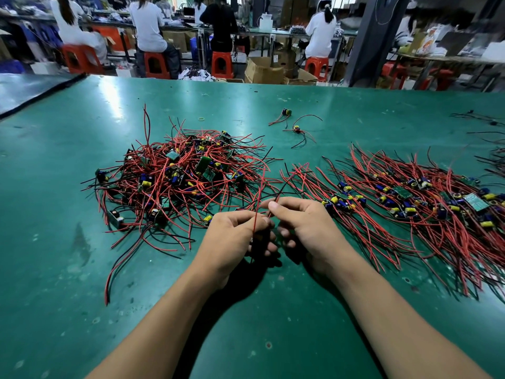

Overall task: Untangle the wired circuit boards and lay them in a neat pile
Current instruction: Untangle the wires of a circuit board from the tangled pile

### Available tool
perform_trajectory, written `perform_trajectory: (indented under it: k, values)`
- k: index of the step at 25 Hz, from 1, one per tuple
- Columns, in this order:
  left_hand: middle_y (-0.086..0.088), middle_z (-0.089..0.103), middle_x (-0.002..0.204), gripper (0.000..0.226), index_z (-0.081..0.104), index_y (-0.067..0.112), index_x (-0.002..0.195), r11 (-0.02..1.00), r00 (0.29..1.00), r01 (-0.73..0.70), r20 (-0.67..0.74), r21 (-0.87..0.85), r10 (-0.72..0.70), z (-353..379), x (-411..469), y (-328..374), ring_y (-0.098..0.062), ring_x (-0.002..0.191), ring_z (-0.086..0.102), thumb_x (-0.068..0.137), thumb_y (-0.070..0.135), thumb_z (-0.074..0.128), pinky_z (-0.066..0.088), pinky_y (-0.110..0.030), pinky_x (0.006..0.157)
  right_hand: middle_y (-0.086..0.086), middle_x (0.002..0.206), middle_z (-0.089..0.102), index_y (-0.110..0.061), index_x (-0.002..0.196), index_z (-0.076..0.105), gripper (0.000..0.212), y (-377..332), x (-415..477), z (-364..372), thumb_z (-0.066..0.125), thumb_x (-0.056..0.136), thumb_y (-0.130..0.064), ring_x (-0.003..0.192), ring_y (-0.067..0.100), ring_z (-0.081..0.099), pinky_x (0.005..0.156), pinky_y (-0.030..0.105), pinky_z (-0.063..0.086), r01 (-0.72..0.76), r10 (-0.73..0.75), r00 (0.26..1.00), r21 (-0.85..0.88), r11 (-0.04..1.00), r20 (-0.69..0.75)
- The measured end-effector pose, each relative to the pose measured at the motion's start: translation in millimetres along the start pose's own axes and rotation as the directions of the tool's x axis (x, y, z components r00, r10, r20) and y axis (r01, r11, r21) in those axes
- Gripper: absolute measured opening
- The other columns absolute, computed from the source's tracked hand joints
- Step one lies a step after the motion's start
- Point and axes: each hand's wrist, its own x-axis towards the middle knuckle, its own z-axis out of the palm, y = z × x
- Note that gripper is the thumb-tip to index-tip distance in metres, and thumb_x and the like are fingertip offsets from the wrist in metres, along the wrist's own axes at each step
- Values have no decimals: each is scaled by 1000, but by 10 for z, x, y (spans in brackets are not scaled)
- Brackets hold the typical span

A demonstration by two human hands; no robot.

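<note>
A tangled heap of small circuit boards with red and black wires lies on the green table, left of centre. To the right, a combed-out pile of boards lies with its wires running roughly parallel. My left hand grips one wired board near the table's middle, its red wire rising past the knuckles. My right hand pinches another red wire of that board between thumb and forefinger. The board itself is mostly hidden inside my left hand.
Two loose wired boards lie farther back on the green table. More wires lie at the far right edge. Beyond the table, several people sit on red stools at benches, with cardboard boxes on the floor.
</note>
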Motion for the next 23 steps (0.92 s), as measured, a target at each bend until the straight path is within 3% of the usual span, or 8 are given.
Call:
perform_trajectory:
  k: [3,6,9,14,19,23]
  values:
    - [-17,63,62,17,69,1,73,1000,999,23,26,-1,-23,-1,-15,16,-23,45,60,88,-1,60,49,-22,44,4,63,43,-11,85,70,12,-24,47,-45,65,95,-16,40,6,33,36,15,23,41,-27,990,100,994,-137]
    - [-16,64,61,20,70,3,70,999,998,33,51,16,-34,-8,-24,14,-22,44,60,87,-1,61,48,-21,43,5,79,58,-11,74,62,19,-35,76,-52,67,93,-10,37,4,34,34,15,25,93,-40,975,235,967,-219]
    - [-14,64,60,26,71,8,65,998,996,38,84,46,-42,-12,-18,8,-22,45,60,87,0,61,47,-21,43,-1,71,66,-13,71,62,23,-78,103,-124,68,93,-12,35,3,32,32,15,24,127,-19,949,326,937,-316]
    - [-15,64,60,22,71,6,68,999,995,38,92,33,-41,-15,-23,7,-22,46,60,87,0,61,47,-21,44,-7,55,46,-12,75,61,27,-154,88,-165,62,96,-29,32,2,27,30,15,20,47,67,973,469,882,-222]
    - [-14,65,61,20,71,5,69,998,994,35,103,42,-39,-16,-25,18,-23,46,61,87,1,62,47,-22,44,-3,56,41,-9,71,57,33,-226,80,-199,57,98,-28,30,1,25,29,13,19,-55,162,981,657,752,-103]
    - [-14,65,61,25,72,8,66,998,992,29,124,64,-37,-12,-19,10,-23,47,61,87,1,62,48,-22,46,-3,56,35,-7,71,57,36,-244,71,-213,55,99,-28,31,2,25,29,13,20,-65,187,978,711,701,-94]
